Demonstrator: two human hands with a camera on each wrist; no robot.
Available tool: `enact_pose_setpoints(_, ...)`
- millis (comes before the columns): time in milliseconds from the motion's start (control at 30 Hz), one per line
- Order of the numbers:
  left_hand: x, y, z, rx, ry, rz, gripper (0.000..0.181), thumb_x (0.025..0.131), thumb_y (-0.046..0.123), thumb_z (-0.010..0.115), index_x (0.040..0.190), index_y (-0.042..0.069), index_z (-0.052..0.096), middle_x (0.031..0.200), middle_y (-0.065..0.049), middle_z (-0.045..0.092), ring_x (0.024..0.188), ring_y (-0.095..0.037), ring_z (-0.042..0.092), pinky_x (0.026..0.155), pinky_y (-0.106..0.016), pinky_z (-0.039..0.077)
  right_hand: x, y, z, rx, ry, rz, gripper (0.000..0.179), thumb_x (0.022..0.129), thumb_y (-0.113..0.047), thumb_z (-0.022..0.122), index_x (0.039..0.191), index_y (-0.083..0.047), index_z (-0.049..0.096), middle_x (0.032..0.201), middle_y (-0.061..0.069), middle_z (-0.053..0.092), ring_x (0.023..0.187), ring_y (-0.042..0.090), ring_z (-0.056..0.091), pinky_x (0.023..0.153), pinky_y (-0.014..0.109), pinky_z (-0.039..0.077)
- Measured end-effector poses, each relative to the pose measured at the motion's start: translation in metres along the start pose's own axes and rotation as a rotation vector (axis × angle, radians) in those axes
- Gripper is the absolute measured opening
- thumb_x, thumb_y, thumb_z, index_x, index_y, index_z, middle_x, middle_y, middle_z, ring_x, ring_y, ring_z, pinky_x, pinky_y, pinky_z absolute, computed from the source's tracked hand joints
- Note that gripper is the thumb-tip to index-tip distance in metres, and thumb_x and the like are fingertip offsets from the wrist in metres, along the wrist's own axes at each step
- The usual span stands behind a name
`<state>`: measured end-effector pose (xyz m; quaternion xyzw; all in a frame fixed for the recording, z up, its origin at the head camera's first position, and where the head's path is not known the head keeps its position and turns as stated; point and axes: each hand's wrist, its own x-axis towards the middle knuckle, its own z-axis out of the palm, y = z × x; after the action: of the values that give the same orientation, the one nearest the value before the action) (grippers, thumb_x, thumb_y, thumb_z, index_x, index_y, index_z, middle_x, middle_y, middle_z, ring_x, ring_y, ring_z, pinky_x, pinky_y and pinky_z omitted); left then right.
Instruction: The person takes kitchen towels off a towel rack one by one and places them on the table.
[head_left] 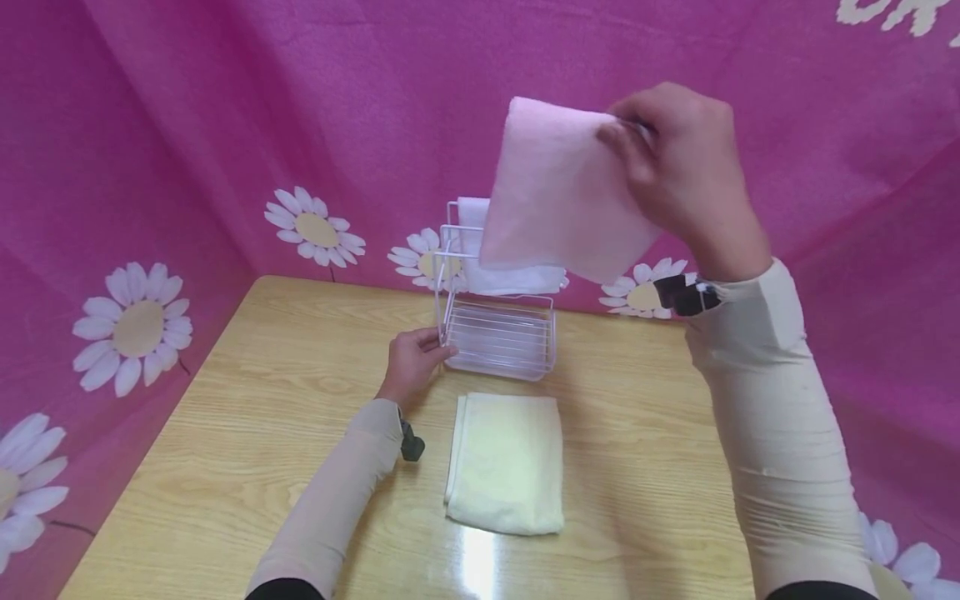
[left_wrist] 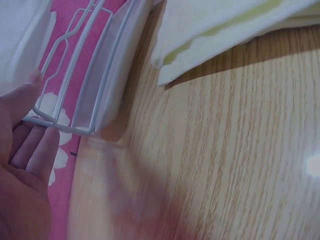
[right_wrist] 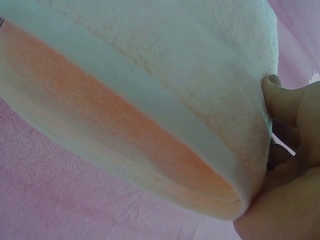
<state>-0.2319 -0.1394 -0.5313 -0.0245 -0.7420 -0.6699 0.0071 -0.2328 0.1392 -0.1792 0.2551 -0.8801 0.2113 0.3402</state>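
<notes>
A folded pink towel (head_left: 566, 187) hangs from my right hand (head_left: 678, 162), which pinches its upper right corner in the air above a white wire rack (head_left: 442, 292). The right wrist view shows the towel's open fold (right_wrist: 125, 120), with the thumb on one face. My left hand (head_left: 412, 362) grips the rack's left side near its base, thumb and fingers around the wire in the left wrist view. A white towel (head_left: 517, 279) drapes over the rack's upper bars, partly hidden behind the pink one. Below the bars sits the rack's slatted tray (head_left: 498, 367).
A folded pale yellow towel (head_left: 506, 462) lies on the wooden table (head_left: 315, 358) in front of the rack. Behind the table hangs a magenta cloth (head_left: 360, 108) printed with white daisies, close to the rack's back.
</notes>
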Motion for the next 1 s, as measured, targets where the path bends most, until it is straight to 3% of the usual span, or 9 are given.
enact_pose_setpoints(300, 0.0, 0.001, -0.001, -0.004, 0.008, 0.007, 0.042, 0.087, -0.002, 0.076, 0.124, -0.014, 0.062, 0.12, -0.033, 0.064, 0.113, -0.041, 0.064, 0.086, -0.027, 0.06, -0.014, 0.008, -0.013, 0.012, 0.059, 0.062, 0.024, 0.096, -0.023, 0.071, 0.103, -0.001, 0.078, 0.088, 0.015, 0.071, 0.074, 0.009, 0.045, 0.063, 0.015, 0.03)
enact_pose_setpoints(733, -0.001, 0.0, -0.003, 0.019, 0.023, -0.006, 0.041, 0.086, 0.0, 0.078, 0.122, -0.012, 0.064, 0.118, -0.03, 0.066, 0.11, -0.034, 0.068, 0.085, -0.025, 0.06, -0.038, 0.013, -0.018, 0.008, 0.092, 0.053, 0.021, 0.095, -0.019, 0.073, 0.1, 0.001, 0.078, 0.084, 0.016, 0.07, 0.071, 0.005, 0.044, 0.062, 0.014, 0.03)
enact_pose_setpoints(1000, 0.0, 0.001, -0.003, 0.007, 0.02, 0.011, 0.04, 0.086, -0.001, 0.078, 0.122, -0.014, 0.064, 0.117, -0.031, 0.066, 0.109, -0.035, 0.068, 0.085, -0.026, 0.06, -0.055, 0.019, -0.024, 0.031, 0.101, 0.09, 0.021, 0.094, -0.016, 0.074, 0.1, 0.004, 0.077, 0.076, 0.013, 0.062, 0.067, 0.01, 0.041, 0.056, 0.02, 0.028)
